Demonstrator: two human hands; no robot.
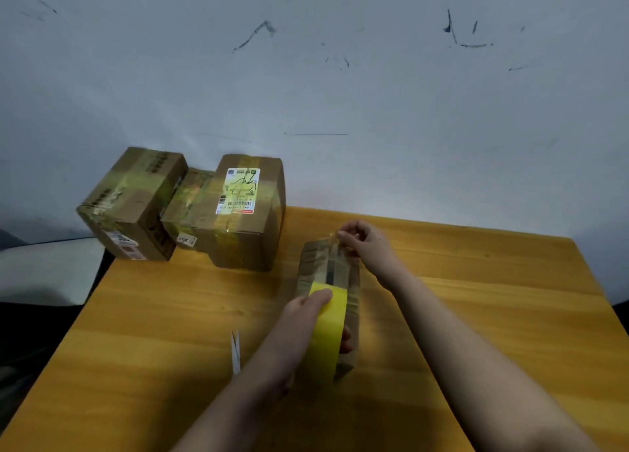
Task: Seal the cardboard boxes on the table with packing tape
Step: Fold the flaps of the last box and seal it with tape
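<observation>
Partly hidden by the left hand [306,310], the tape roll [328,329] is gripped; right fingers [350,235] seemingly pinch tape.

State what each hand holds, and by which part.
The left hand grips the yellow tape roll around its outer band, thumb on top. The right hand pinches the free end of the tape strip over the small box.
</observation>
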